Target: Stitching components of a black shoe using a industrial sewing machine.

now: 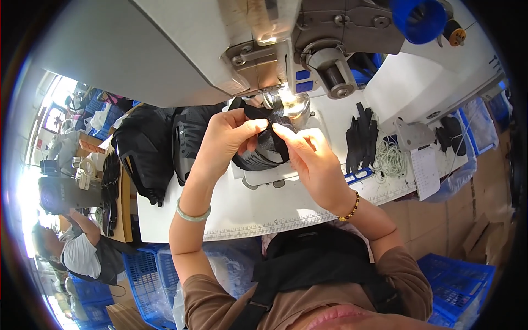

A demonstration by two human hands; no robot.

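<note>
1. And here it is, the black fabric piece (261,159), at the middle of the white table (231,212), right below the sewing machine (181,49): soft, folded and looped, matte black up top, a greyer ribbed band curving along its near side.
2. Left hand (234,135): thumb and forefinger pinched shut on the fabric's upper edge, the other fingers curled in.
3. Right hand (313,157): same story from the right, thumb and forefinger nipping the cloth, the two thumb tips almost meeting!
4. Those fingers cover part of the fold, so how the layers lie there I can't tell.
5. Over on the left, bulky black bags (144,151) crowd in, close beside the left wrist.
6. Far side, the machine's metal head overhangs, a bright light shining just beyond the fingertips.
7. To the right, a stack of black strips (362,137), a tangle of pale cord (390,161), a blue-handled tool (358,176) near them.
8. Near edge: a printed ruler strip (286,221), forearms crossing above it.
</note>
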